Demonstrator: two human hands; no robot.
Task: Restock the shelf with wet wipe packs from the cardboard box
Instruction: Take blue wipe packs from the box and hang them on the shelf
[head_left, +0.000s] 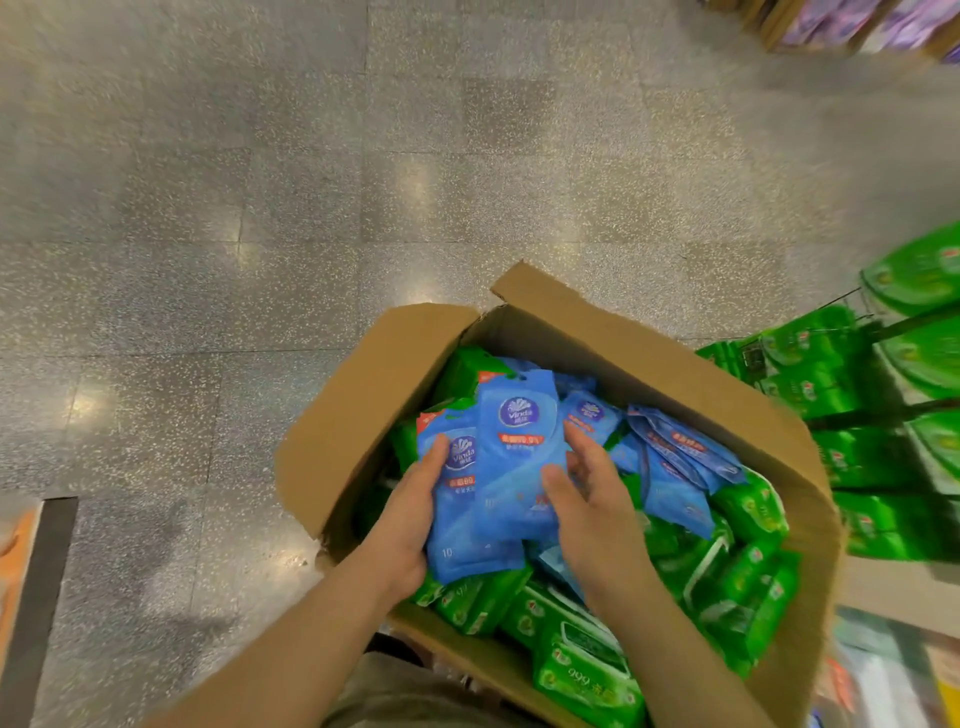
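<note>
Blue packs (498, 467) loosely gathered between left hand (410, 514) and right hand (587, 499); slick, likely to slide back into cardboard box (649, 353).

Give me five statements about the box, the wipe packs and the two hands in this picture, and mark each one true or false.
1. The cardboard box is open, with its flaps folded out. True.
2. The box holds only blue packs. False: green packs lie in it too, beneath and beside the blue ones.
3. The left hand grips a stack of blue packs from the side. True.
4. The right hand is outside the box, on the floor. False: it is inside the box, against the other side of the same blue stack.
5. The hanging display to the right of the box carries blue packs. False: the hanging packs there are green.
</note>
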